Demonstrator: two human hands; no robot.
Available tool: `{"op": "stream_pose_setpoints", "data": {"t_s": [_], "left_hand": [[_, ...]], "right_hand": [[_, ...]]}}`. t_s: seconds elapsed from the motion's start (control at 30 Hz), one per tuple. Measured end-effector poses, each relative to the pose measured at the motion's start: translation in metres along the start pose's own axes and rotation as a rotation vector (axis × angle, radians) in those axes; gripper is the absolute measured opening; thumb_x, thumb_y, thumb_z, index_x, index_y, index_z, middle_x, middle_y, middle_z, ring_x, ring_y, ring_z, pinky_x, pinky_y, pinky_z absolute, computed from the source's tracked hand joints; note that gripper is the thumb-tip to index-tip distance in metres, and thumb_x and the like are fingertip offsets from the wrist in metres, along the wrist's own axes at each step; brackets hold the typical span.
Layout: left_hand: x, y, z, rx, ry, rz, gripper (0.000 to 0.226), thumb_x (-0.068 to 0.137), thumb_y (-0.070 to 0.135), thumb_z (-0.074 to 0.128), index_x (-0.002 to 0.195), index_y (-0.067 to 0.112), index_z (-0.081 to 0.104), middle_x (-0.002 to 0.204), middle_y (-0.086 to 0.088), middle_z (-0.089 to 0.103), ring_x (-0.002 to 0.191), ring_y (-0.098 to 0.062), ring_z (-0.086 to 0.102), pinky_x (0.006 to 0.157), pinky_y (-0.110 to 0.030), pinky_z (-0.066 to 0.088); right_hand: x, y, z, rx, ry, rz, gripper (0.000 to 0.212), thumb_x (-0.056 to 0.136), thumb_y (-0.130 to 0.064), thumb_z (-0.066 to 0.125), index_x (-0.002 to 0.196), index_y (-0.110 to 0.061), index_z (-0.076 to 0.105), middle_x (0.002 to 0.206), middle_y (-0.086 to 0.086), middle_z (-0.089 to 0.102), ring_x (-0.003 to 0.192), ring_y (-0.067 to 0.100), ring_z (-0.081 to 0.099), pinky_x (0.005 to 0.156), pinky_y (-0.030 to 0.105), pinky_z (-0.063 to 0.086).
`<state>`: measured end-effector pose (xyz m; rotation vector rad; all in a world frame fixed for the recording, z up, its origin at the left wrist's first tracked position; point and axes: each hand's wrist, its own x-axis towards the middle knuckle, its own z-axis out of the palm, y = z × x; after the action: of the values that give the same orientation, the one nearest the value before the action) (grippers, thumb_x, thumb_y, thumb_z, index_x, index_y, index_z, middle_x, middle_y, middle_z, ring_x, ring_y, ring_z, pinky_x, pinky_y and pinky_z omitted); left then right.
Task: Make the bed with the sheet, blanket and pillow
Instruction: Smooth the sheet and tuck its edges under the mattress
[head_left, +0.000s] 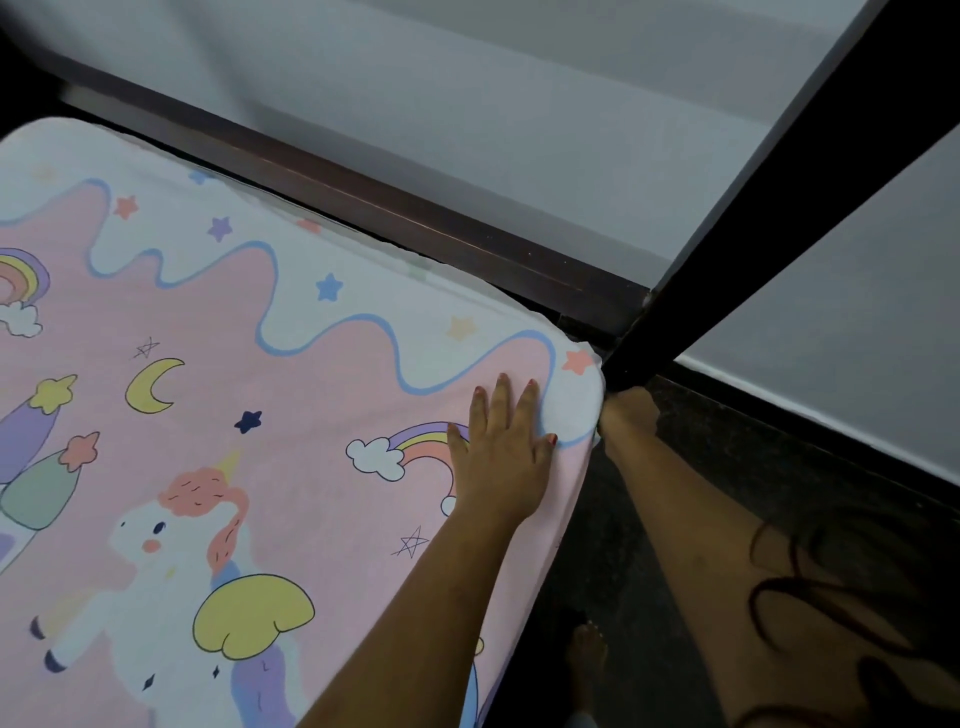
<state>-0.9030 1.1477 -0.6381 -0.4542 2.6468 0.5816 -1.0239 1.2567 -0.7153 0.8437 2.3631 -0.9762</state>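
Note:
A pink and white sheet (291, 364) printed with unicorns, rainbows, stars and moons covers the mattress and lies smooth. My left hand (501, 452) presses flat on the sheet near the mattress's far right corner, fingers straight and spread. My right hand (626, 410) reaches down beside that corner, below the mattress edge; its fingers are hidden behind the sheet and the dark post. No blanket or pillow is in view.
A dark wooden bed rail (415, 223) runs along the far side of the mattress. A dark post (769, 234) rises diagonally from the corner. Grey walls stand behind. My bare foot (587, 654) is on the dark floor to the right of the bed.

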Motion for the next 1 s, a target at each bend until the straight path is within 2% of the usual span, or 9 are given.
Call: {"op": "stream_pose_setpoints", "data": {"t_s": [0.17, 0.3, 0.43, 0.5, 0.57, 0.63, 0.73, 0.9, 1.0], "left_hand": [[0.006, -0.001, -0.005, 0.001, -0.02, 0.033, 0.059, 0.1, 0.045, 0.026, 0.151, 0.03, 0.0, 0.159, 0.002, -0.009, 0.146, -0.026, -0.01, 0.114, -0.057, 0.006], [0.013, -0.007, -0.012, 0.003, -0.011, 0.05, 0.059, 0.1, 0.045, 0.026, 0.151, 0.03, -0.001, 0.16, 0.002, -0.009, 0.146, -0.026, -0.01, 0.114, -0.056, 0.007], [0.015, -0.027, -0.02, -0.083, 0.042, -0.052, 0.06, 0.1, 0.045, 0.028, 0.151, 0.032, -0.001, 0.159, 0.004, -0.011, 0.146, -0.024, -0.011, 0.115, -0.054, 0.006], [0.017, -0.043, -0.026, -0.108, 0.081, -0.124, 0.061, 0.099, 0.046, 0.029, 0.151, 0.033, -0.001, 0.159, 0.005, -0.011, 0.146, -0.022, -0.012, 0.115, -0.053, 0.006], [0.018, -0.06, -0.031, -0.111, 0.114, -0.187, 0.061, 0.099, 0.046, 0.028, 0.151, 0.033, 0.0, 0.159, 0.005, -0.011, 0.146, -0.022, -0.011, 0.114, -0.054, 0.007], [0.018, -0.074, -0.037, -0.118, 0.129, -0.231, 0.06, 0.099, 0.046, 0.028, 0.151, 0.032, 0.0, 0.159, 0.004, -0.01, 0.146, -0.023, -0.01, 0.114, -0.054, 0.007], [0.019, -0.087, -0.045, -0.122, 0.124, -0.264, 0.06, 0.1, 0.045, 0.027, 0.151, 0.031, 0.0, 0.159, 0.002, -0.01, 0.146, -0.024, -0.011, 0.114, -0.055, 0.006], [0.024, -0.096, -0.054, -0.17, 0.162, -0.274, 0.06, 0.1, 0.045, 0.029, 0.151, 0.03, 0.002, 0.16, 0.002, -0.009, 0.146, -0.025, -0.009, 0.114, -0.055, 0.008], [0.026, -0.101, -0.056, -0.157, 0.167, -0.27, 0.06, 0.1, 0.045, 0.028, 0.151, 0.03, 0.001, 0.159, 0.002, -0.01, 0.146, -0.025, -0.009, 0.115, -0.054, 0.008]], "right_hand": [[0.002, -0.001, 0.003, 0.203, -0.077, 0.12, 0.036, 0.097, -0.026, 0.048, 0.115, 0.003, 0.059, 0.114, 0.02, 0.062, 0.099, 0.036, 0.062, 0.087, 0.044, 0.054], [0.001, -0.001, -0.002, 0.359, -0.16, 0.161, 0.031, 0.094, -0.025, 0.054, 0.11, 0.001, 0.061, 0.106, 0.017, 0.064, 0.087, 0.03, 0.061, 0.058, 0.031, 0.05], [-0.018, 0.0, -0.024, 0.497, -0.344, 0.119, 0.022, 0.094, -0.015, 0.051, 0.11, -0.007, 0.064, 0.109, 0.009, 0.066, 0.091, 0.022, 0.061, 0.069, 0.032, 0.05], [-0.042, -0.01, -0.032, 0.348, -0.358, -0.086, 0.024, 0.097, -0.023, 0.047, 0.113, -0.013, 0.064, 0.114, 0.006, 0.065, 0.095, 0.02, 0.061, 0.074, 0.03, 0.05], [-0.061, -0.024, -0.031, 0.125, -0.305, -0.416, 0.037, 0.1, -0.026, 0.043, 0.134, -0.015, 0.052, 0.137, 0.007, 0.052, 0.12, 0.023, 0.052, 0.094, 0.036, 0.048], [-0.071, -0.045, -0.019, -0.224, -0.235, -0.706, 0.049, 0.102, -0.031, 0.038, 0.147, -0.013, 0.033, 0.154, 0.006, 0.03, 0.139, 0.024, 0.031, 0.115, 0.041, 0.025], [-0.062, -0.087, 0.013, -0.576, -0.26, -0.921, 0.054, 0.102, -0.041, 0.029, 0.15, -0.015, 0.025, 0.155, 0.008, 0.028, 0.141, 0.027, 0.028, 0.115, 0.042, 0.021], [-0.026, -0.136, 0.062, -0.296, -0.52, -0.613, 0.06, 0.099, -0.047, 0.035, 0.143, -0.007, 0.041, 0.15, 0.01, 0.038, 0.138, 0.024, 0.034, 0.117, 0.037, 0.021], [-0.01, -0.14, 0.079, -0.198, -0.435, -0.493, 0.068, 0.095, -0.052, 0.043, 0.145, -0.006, 0.036, 0.153, 0.01, 0.03, 0.14, 0.022, 0.029, 0.117, 0.03, 0.019]]}}
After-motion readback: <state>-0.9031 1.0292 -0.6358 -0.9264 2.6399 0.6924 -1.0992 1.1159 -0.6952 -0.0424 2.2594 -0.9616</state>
